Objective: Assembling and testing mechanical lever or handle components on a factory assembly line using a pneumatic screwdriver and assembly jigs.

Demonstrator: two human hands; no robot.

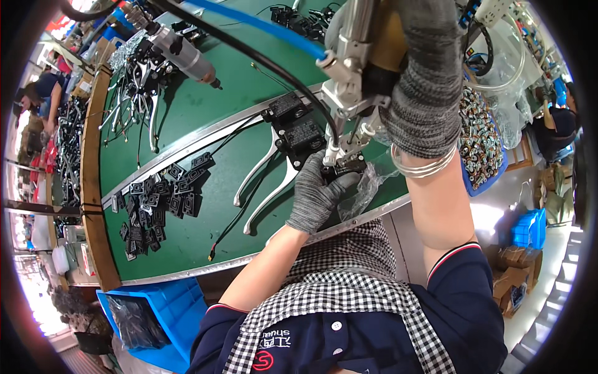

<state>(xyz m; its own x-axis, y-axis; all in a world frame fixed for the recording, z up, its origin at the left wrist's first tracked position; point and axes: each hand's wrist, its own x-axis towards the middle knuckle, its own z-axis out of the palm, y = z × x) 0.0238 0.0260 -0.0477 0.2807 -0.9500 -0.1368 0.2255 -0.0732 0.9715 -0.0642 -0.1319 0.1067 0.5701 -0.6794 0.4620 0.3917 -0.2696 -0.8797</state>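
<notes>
Under the right hand (423, 93), clamped round a hanging driver (349, 75), the left hand (317, 193) pinches a small, stiff, light black housing (344, 167) by its sides on the tabletop (187, 249).

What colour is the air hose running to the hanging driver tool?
Blue; the air hose shows best in the head view, crossing the green bench.

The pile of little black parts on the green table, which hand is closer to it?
Left. The left hand is just right of the pile of little black parts, pressing a small black piece. The right hand is higher and farther right, gripping the hanging metal tool.
</notes>
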